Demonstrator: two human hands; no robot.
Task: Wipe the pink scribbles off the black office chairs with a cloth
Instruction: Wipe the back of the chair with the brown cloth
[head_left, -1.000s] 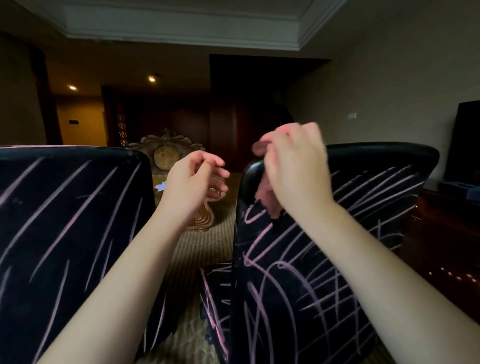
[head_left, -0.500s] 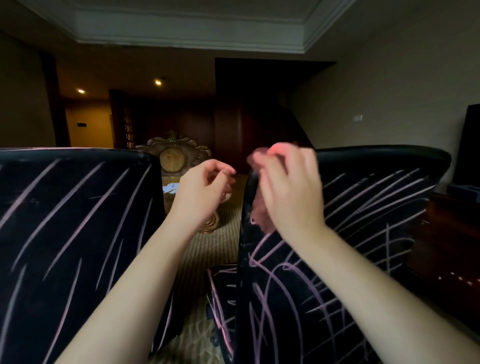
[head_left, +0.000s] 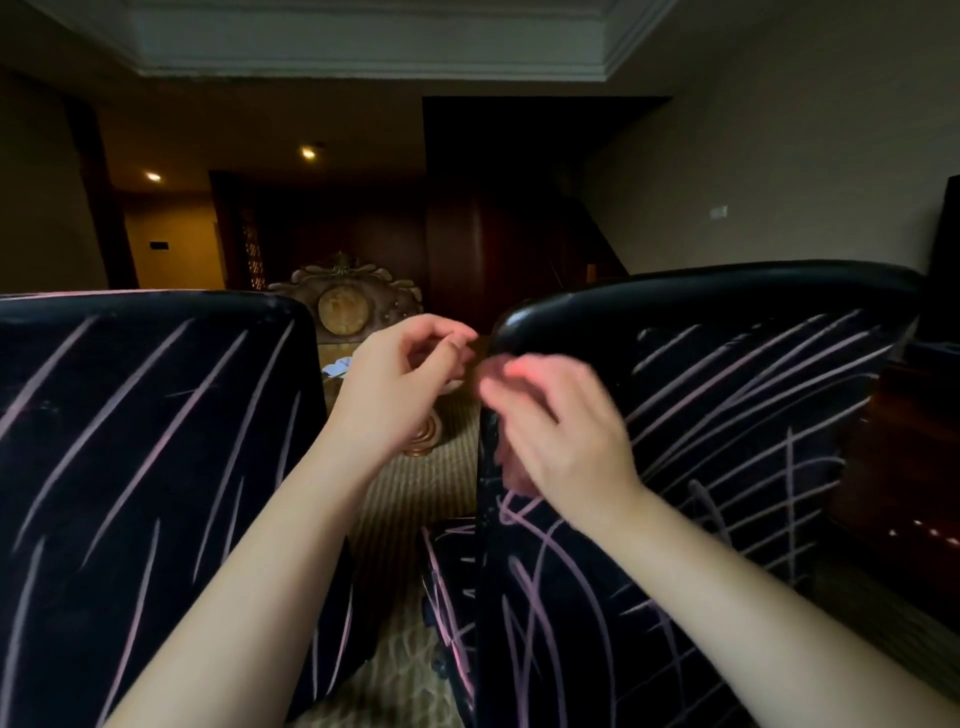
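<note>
Lower than half a second ago, the right hand (head_left: 566, 436) has slid from the top rim of the right black office chair (head_left: 753, 415) down its left edge. Two chair backs fill the view, the left black office chair (head_left: 130, 467) and the right one, both crossed with long pink scribbles (head_left: 727, 374). Striped carpet (head_left: 415, 499) shows in the gap between them. The right hand is blurred, its fingers bent over a pink cloth (head_left: 511, 473) that it presses to the chair's edge. The cloth shows beneath the palm. The left hand (head_left: 389, 389) hovers just beside it in the gap, fingers curled toward the thumb; whether it pinches anything cannot be told.
</note>
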